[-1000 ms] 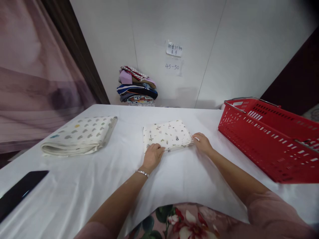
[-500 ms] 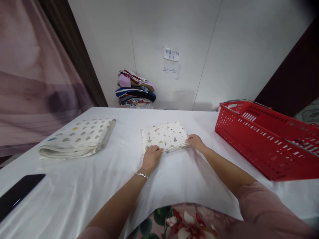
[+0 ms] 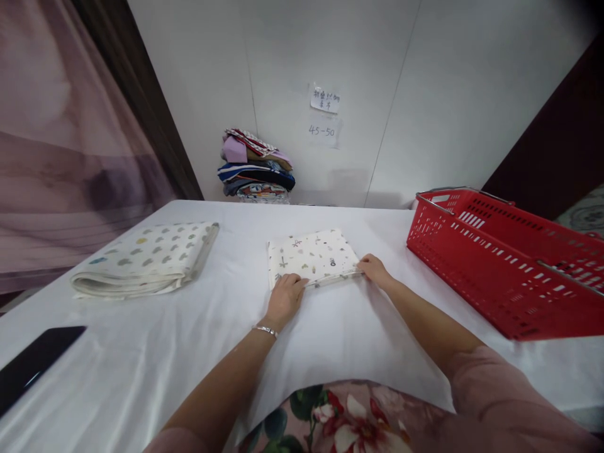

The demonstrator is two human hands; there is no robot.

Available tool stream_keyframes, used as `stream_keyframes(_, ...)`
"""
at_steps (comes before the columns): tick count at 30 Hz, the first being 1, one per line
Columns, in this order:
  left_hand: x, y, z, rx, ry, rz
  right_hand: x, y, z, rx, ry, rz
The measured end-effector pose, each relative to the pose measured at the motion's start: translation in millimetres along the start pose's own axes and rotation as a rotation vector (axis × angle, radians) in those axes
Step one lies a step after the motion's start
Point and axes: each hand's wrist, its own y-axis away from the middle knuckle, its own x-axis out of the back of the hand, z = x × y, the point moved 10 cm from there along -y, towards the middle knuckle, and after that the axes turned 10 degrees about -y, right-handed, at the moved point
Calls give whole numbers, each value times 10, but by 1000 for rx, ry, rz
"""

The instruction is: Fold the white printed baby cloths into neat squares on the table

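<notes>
Nearest, and left of the red basket [image 3: 465, 286], is the floral front of the person's garment [image 3: 358, 421]. A dark, phone-like slab [image 3: 40, 358] lies on the white-covered table [image 3: 344, 333], well apart from the basket on its left. Between the two come the hands. The left hand [image 3: 285, 297], silver bracelet [image 3: 267, 329] at its wrist, is the farther from the basket; its fingers lie together over the near edge of a small folded cloth [image 3: 316, 255], though whether they grip it I cannot tell. The right hand [image 3: 375, 268], closer to the basket, pinches the cloth's near right corner between thumb and fingers. The cloth lies flat, left of the basket; its long axis runs crosswise, right end toward the basket and angled slightly away from the person. Farther left of the basket lies a larger folded cloth [image 3: 151, 251]. Beyond, left of the basket, rises a fabric stack [image 3: 257, 167].
</notes>
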Motion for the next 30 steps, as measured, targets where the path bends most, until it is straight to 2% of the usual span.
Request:
stream_keyframes(5, 51, 20, -36, 21, -7, 25, -50, 27, 28, -48, -44, -53)
stream_keyframes(11, 148, 85, -118, 68, -72, -5, -19, 162, -54, 5, -75, -58)
stream_keyframes(20, 271, 309, -402, 214, -41, 15, -20, 201, -51, 39, 3, -98)
stream_keyframes(30, 286, 365, -518, 330, -28, -18, -13, 254, -108, 69, 99, -92)
